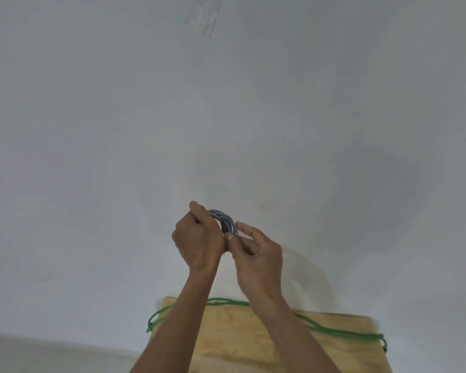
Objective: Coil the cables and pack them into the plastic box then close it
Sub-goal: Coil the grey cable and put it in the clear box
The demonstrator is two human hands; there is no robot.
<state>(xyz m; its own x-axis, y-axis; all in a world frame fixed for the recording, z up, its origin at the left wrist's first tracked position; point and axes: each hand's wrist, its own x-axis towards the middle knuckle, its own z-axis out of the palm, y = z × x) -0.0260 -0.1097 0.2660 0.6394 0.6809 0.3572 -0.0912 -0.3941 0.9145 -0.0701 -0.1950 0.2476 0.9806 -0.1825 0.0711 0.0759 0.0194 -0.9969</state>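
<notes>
A small coil of grey cable [225, 221] is held up in front of a pale wall, well above the table. My left hand [198, 239] is closed around the coil's left side. My right hand [258, 255] pinches its lower right part between thumb and fingers. Much of the coil is hidden inside my hands. A green cable [331, 329] lies loose across the far edge of the wooden table [242, 343], with one loop hanging off the left corner. No plastic box shows in this view.
A plain pale wall [226, 117] fills most of the view, with a rough patch [206, 17] near the top. The table's far left corner and right edge are visible, and a strip of floor sits at bottom left.
</notes>
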